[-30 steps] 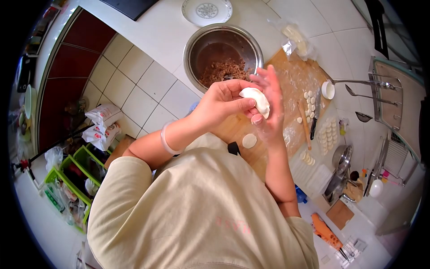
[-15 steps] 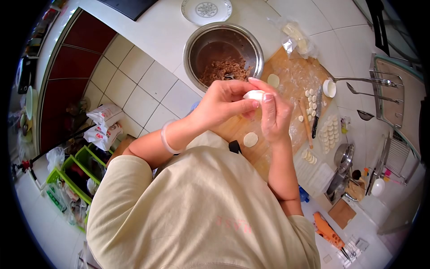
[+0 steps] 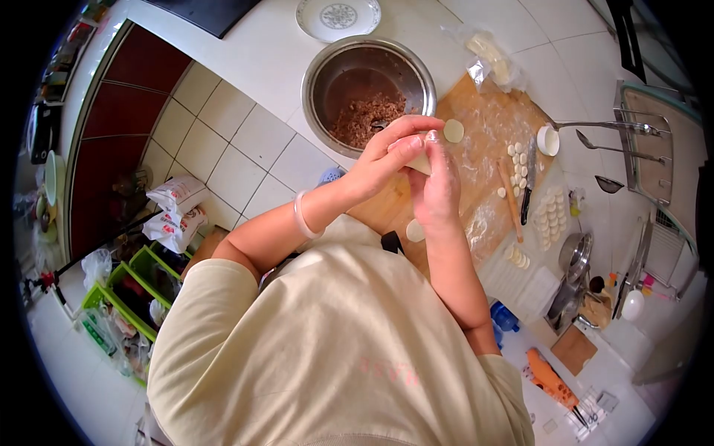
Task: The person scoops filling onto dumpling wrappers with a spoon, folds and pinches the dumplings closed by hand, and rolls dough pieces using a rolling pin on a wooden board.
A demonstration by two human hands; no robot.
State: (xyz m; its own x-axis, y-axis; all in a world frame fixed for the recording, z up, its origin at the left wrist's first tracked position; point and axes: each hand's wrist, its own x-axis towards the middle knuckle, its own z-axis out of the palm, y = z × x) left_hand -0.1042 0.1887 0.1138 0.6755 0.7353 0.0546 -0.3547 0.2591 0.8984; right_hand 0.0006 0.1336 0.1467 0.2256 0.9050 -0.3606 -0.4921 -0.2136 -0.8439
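Both hands meet over the near edge of the wooden board, just below the steel bowl of meat filling. Between them is a pale folded dumpling, mostly covered by fingers. My left hand, a bangle on its wrist, closes round it from the left. My right hand presses against it from the right, fingers pointing up. Flat round wrappers lie on the board: one wrapper beyond the hands and another wrapper beside my right forearm.
On the floured board lie a rolling pin, a knife and small dough pieces. Finished dumplings sit in rows to the right. A patterned plate and bagged dough are at the back.
The hands have drawn closer together round the dumpling and shifted slightly left. My left fingers now lie over its top, and less of the dough shows.
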